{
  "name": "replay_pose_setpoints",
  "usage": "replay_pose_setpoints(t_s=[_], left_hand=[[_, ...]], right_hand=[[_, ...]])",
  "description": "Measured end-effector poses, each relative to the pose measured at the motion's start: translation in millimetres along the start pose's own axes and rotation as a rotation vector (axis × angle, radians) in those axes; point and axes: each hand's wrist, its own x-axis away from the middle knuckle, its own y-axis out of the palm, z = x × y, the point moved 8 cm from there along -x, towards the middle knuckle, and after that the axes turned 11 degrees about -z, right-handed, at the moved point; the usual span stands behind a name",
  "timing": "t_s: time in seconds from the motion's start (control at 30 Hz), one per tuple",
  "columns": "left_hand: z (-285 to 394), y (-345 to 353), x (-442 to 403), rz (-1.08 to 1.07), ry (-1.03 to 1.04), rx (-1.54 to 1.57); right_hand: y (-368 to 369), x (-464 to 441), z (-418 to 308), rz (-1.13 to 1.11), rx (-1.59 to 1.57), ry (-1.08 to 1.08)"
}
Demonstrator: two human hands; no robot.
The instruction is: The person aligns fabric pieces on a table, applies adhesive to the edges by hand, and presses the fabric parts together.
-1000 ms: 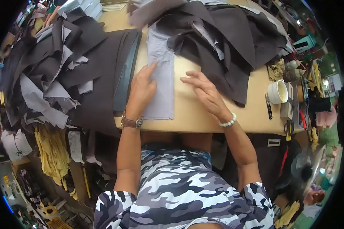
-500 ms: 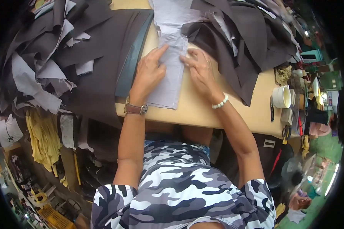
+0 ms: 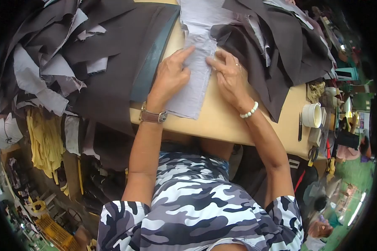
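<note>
A pale lilac-grey strip of fabric (image 3: 192, 90) lies lengthwise on the cream tabletop, its right edge slightly frayed. My left hand (image 3: 171, 77) rests on the strip's left side, index finger stretched out and thumb apart. At the opposite edge, my right hand (image 3: 231, 78) has its fingers spread, and the index fingertip touches the cloth or is very near it. Neither hand grips anything that I can see. Dark brown fabric (image 3: 276, 54) is heaped beyond my right hand, overlapping the strip's upper part. Left of my left hand lies a blue-grey board or panel (image 3: 153, 69), partly covered by dark cloth.
Layered dark fabric (image 3: 100, 90) with pale offcuts covers the left side and hangs over the edge. On the right of the table (image 3: 259, 134) stand a white cup (image 3: 311, 115), a black pen (image 3: 300, 126) and scissors (image 3: 313, 154). Yellow cloth (image 3: 44, 142) hangs at lower left.
The whole view has shifted and tilted slightly, so the table items appear further right. Both hands keep nearly the same place on the fabric strip.
</note>
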Motion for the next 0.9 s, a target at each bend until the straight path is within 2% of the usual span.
replay_pose_setpoints(t_s=[0.03, 0.13, 0.23, 0.33, 0.43, 0.47, 0.57, 0.7, 0.8, 0.9], left_hand=[[1, 0, 1, 0.029, 0.047, -0.024], [2, -1, 1, -0.007, -0.007, -0.029], [-1, -1, 1, 0.021, 0.025, -0.029], [0, -1, 1, 0.033, 0.026, -0.042], [0, 0, 1, 0.031, 0.047, -0.048], [0, 0, 2, 0.023, 0.029, -0.028], [1, -1, 1, 0.009, 0.008, 0.0], [1, 0, 1, 0.008, 0.022, -0.015], [-1, 0, 0, 0.01, 0.034, -0.011], [0, 1, 1, 0.006, 0.016, -0.019]], right_hand=[[3, 3, -5, -0.02, 0.015, -0.034], [6, 35, -36, -0.077, 0.099, -0.159], [4, 64, -73, -0.195, 0.06, -0.206], [1, 67, -79, -0.213, 0.007, -0.258], [0, 40, -44, -0.072, -0.028, -0.15], [1, 32, -36, -0.095, 0.019, -0.074], [1, 35, -47, -0.108, 0.231, -0.147], [9, 80, -100, -0.253, 0.407, -0.304], [5, 86, -106, -0.259, 0.253, -0.327], [-2, 61, -83, -0.187, 0.309, -0.183]])
